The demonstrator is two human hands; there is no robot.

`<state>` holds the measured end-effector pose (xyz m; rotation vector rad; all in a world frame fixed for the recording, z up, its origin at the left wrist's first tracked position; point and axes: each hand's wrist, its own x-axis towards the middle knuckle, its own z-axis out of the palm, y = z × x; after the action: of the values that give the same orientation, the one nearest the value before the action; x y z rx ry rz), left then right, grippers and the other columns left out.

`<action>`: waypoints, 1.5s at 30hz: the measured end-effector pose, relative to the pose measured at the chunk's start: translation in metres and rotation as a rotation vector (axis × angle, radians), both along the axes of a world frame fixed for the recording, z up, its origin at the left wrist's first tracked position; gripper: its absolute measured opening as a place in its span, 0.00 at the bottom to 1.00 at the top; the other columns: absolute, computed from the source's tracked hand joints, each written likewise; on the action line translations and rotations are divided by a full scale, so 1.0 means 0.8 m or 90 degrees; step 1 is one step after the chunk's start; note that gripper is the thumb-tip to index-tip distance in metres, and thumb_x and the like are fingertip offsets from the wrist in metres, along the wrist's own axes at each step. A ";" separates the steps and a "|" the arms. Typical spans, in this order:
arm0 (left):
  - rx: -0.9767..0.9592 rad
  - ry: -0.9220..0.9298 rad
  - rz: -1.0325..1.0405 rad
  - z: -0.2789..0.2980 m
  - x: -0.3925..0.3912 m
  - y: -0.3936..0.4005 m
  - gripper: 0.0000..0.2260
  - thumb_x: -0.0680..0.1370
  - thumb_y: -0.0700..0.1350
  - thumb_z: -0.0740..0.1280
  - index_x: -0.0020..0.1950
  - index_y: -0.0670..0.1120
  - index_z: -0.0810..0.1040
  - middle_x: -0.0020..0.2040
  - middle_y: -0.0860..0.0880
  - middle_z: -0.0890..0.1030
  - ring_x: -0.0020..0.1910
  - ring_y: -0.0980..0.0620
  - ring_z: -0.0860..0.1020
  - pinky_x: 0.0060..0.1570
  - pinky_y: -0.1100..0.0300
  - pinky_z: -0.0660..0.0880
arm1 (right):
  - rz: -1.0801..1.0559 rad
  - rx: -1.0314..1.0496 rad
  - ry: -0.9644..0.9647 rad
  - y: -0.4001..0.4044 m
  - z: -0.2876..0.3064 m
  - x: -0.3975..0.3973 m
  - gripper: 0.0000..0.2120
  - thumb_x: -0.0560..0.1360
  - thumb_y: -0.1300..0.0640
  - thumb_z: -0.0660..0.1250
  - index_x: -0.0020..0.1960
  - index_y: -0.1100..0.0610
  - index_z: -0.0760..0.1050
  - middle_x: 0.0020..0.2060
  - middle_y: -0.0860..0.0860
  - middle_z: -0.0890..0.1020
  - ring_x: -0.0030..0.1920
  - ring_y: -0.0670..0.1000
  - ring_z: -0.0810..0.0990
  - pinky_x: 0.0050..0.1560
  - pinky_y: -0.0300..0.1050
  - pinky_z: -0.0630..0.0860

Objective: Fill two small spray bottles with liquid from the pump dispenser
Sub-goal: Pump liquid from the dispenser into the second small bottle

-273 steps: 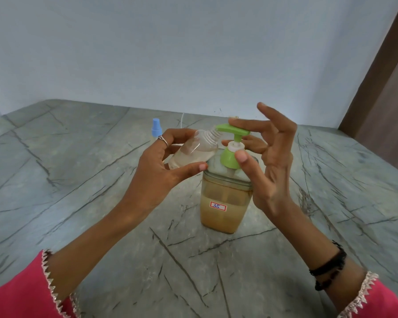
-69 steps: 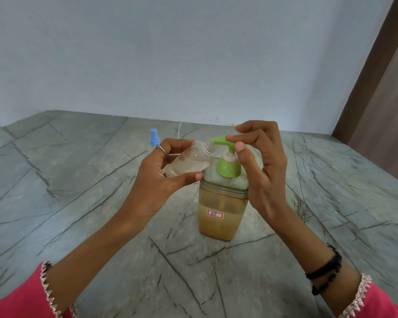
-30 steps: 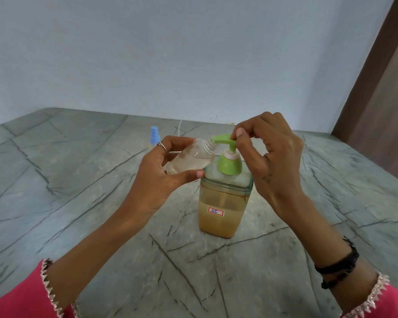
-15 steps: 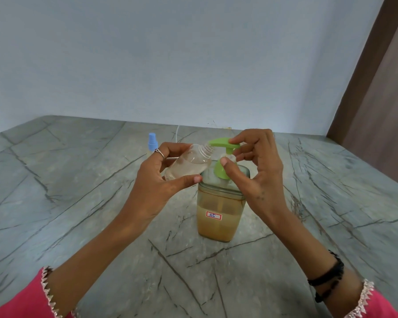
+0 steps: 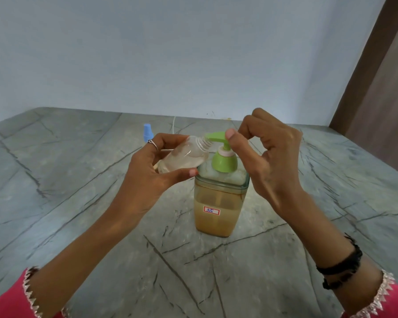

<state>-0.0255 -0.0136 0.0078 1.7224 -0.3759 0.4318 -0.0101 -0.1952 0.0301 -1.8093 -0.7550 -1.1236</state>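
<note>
A clear pump dispenser (image 5: 218, 210) with amber liquid, a green pump head (image 5: 217, 137) and a small "35" label stands on the marble counter. My left hand (image 5: 147, 180) grips a small clear uncapped spray bottle (image 5: 184, 158), tilted so its threaded mouth meets the green spout. It holds a little clear liquid. My right hand (image 5: 269, 157) is over the pump with fingers curled, the thumb tip on top of the green head. A blue spray cap (image 5: 148, 132) shows behind my left hand; what it sits on is hidden.
The grey veined marble counter (image 5: 78, 203) runs back to a pale blue wall. A thin white tube (image 5: 174, 123) lies near the wall behind the bottle. A brown wooden door or panel (image 5: 381, 92) stands at the right.
The pump head has come back up and my right hand has risen with it, the thumb now on top. My left hand keeps the tilted bottle at the spout.
</note>
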 end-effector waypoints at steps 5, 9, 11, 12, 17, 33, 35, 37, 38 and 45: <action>0.000 0.004 0.005 -0.002 0.002 0.002 0.21 0.58 0.50 0.74 0.49 0.58 0.77 0.49 0.57 0.81 0.50 0.59 0.79 0.47 0.66 0.78 | -0.028 -0.004 -0.004 0.004 -0.011 -0.005 0.11 0.73 0.55 0.64 0.36 0.61 0.73 0.34 0.45 0.68 0.35 0.42 0.70 0.36 0.30 0.64; 0.004 0.002 0.004 -0.003 0.001 0.001 0.21 0.59 0.51 0.74 0.51 0.58 0.76 0.48 0.58 0.81 0.49 0.60 0.79 0.45 0.67 0.77 | -0.041 0.000 0.009 0.004 -0.026 -0.004 0.07 0.72 0.54 0.66 0.46 0.57 0.75 0.43 0.44 0.69 0.42 0.38 0.71 0.42 0.29 0.68; -0.001 -0.003 -0.001 -0.004 -0.001 -0.001 0.21 0.60 0.52 0.73 0.52 0.57 0.76 0.49 0.60 0.81 0.49 0.60 0.79 0.45 0.66 0.78 | -0.007 0.018 0.045 0.003 -0.034 -0.003 0.10 0.72 0.52 0.66 0.52 0.52 0.72 0.48 0.43 0.69 0.46 0.38 0.71 0.47 0.28 0.68; -0.003 -0.005 -0.002 -0.004 -0.002 -0.001 0.21 0.60 0.52 0.73 0.52 0.57 0.76 0.49 0.60 0.81 0.49 0.61 0.79 0.45 0.66 0.78 | 0.015 0.021 0.068 0.005 -0.039 -0.003 0.14 0.71 0.51 0.67 0.55 0.51 0.70 0.51 0.43 0.69 0.49 0.39 0.72 0.50 0.30 0.69; -0.003 -0.013 -0.003 -0.007 -0.001 0.000 0.21 0.62 0.48 0.78 0.52 0.56 0.76 0.49 0.60 0.81 0.50 0.60 0.79 0.46 0.65 0.78 | 0.118 -0.033 0.190 0.009 -0.049 -0.008 0.38 0.64 0.44 0.75 0.68 0.42 0.59 0.68 0.46 0.63 0.69 0.43 0.65 0.63 0.32 0.68; 0.009 -0.017 -0.001 -0.006 -0.001 0.000 0.21 0.62 0.49 0.78 0.51 0.59 0.76 0.48 0.61 0.81 0.49 0.61 0.79 0.46 0.65 0.77 | 0.151 -0.130 0.290 -0.009 -0.034 -0.007 0.44 0.59 0.54 0.82 0.63 0.39 0.57 0.52 0.42 0.79 0.53 0.40 0.80 0.53 0.33 0.76; 0.007 -0.014 -0.003 -0.005 -0.003 0.000 0.20 0.62 0.49 0.74 0.51 0.58 0.76 0.49 0.58 0.81 0.51 0.59 0.79 0.48 0.63 0.78 | 0.145 -0.122 0.297 -0.007 -0.032 -0.008 0.42 0.58 0.54 0.82 0.60 0.41 0.59 0.51 0.42 0.80 0.52 0.39 0.80 0.52 0.30 0.75; 0.011 -0.016 -0.005 -0.005 -0.003 0.000 0.19 0.63 0.49 0.73 0.52 0.56 0.76 0.51 0.56 0.80 0.52 0.57 0.78 0.50 0.62 0.78 | 0.142 -0.114 0.305 -0.006 -0.030 -0.008 0.40 0.58 0.55 0.82 0.58 0.41 0.60 0.49 0.43 0.80 0.52 0.40 0.80 0.52 0.30 0.75; 0.018 -0.017 -0.002 -0.005 -0.003 0.000 0.19 0.63 0.49 0.73 0.53 0.56 0.75 0.52 0.55 0.80 0.53 0.56 0.78 0.50 0.62 0.78 | 0.142 -0.113 0.311 -0.006 -0.029 -0.009 0.39 0.58 0.55 0.82 0.57 0.41 0.60 0.49 0.43 0.80 0.51 0.40 0.80 0.52 0.30 0.75; 0.016 -0.011 0.000 -0.005 -0.002 0.001 0.19 0.63 0.49 0.73 0.53 0.56 0.75 0.53 0.54 0.79 0.53 0.57 0.78 0.50 0.63 0.77 | 0.149 -0.137 0.305 -0.007 -0.029 -0.010 0.38 0.61 0.54 0.81 0.58 0.40 0.58 0.51 0.43 0.79 0.50 0.41 0.80 0.52 0.37 0.78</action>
<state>-0.0272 -0.0131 0.0041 1.7444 -0.3950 0.4446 -0.0185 -0.2008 0.0072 -1.9997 -0.7894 -0.4407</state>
